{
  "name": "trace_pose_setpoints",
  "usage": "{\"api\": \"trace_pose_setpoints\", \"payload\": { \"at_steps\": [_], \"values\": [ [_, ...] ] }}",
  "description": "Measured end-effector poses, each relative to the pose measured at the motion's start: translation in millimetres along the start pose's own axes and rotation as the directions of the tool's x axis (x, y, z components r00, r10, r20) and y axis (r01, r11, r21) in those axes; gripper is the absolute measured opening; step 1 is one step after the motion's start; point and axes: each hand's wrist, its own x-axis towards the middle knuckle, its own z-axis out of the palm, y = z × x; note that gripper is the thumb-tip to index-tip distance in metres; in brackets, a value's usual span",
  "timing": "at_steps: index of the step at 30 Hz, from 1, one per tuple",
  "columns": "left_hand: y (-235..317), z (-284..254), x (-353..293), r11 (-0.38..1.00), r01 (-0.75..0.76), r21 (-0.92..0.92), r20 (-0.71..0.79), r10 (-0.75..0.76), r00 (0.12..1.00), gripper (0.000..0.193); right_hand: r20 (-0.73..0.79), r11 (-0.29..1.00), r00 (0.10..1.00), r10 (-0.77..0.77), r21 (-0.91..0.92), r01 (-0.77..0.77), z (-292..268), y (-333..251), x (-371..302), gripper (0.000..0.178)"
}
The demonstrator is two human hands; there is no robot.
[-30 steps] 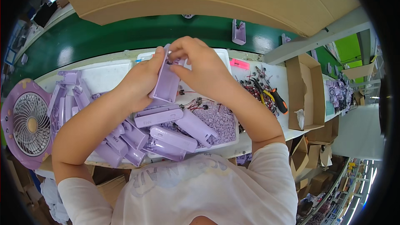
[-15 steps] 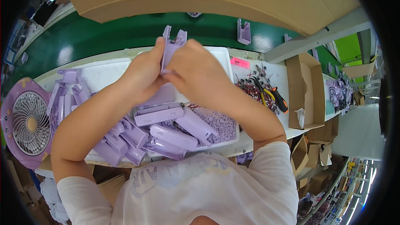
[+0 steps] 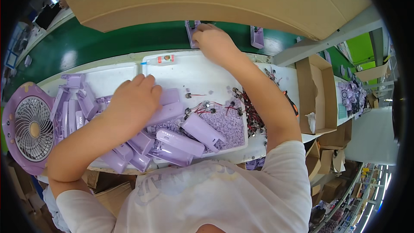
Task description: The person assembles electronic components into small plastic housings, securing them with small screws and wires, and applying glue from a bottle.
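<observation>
My right hand [image 3: 215, 45] reaches out over the green conveyor belt, its fingers bent round a small purple plastic housing [image 3: 190, 39] that stands at the belt's near side. Closer to me, my left hand [image 3: 136, 99] lies over a heap of purple plastic shells, fingers curled. A long purple shell [image 3: 166, 113] comes out from under it, and I take that hand to be gripping it, though its fingertips are partly hidden. More purple shells [image 3: 179, 142] lie in front, on a white tray [image 3: 194, 69] filled with tiny purple parts [image 3: 230, 127] and a few wired switches [image 3: 207, 105].
A small clear bottle with a blue tip [image 3: 164, 60] lies at the tray's back edge. Wired parts [image 3: 254, 118] heap beside my right forearm. A purple fan [image 3: 32, 123] stands far left, an open cardboard box [image 3: 317, 95] right. Large cardboard [image 3: 215, 0] overhangs the belt [image 3: 125, 39].
My hands have parted. The right one has carried the purple housing forward to the belt; the left has come back down to the shells. The bottle and loose switches now show.
</observation>
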Motion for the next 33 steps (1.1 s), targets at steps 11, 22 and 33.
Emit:
{"api": "trace_pose_setpoints", "payload": {
  "at_steps": [11,22,33],
  "values": [
    [-22.3,-4.2,-0.2,0.989,0.025,0.144,0.324,-0.071,0.943,0.044,0.234,0.978,0.971,-0.044,0.209,-0.006,-13.3,-85.4,-71.7,0.016],
    [-45.6,-16.8,4.0,0.407,0.395,-0.824,0.224,-0.407,0.886,0.042,0.252,0.811,0.947,0.201,0.499,-0.306,-41.5,-88.3,-55.7,0.015],
    [-14.0,5.7,50.5,-0.570,0.275,-0.774,0.527,-0.339,0.779,0.062,0.166,-0.016,0.875,0.454,0.984,-0.178,-25.9,-107.7,-36.9,0.015]
  ]
}}
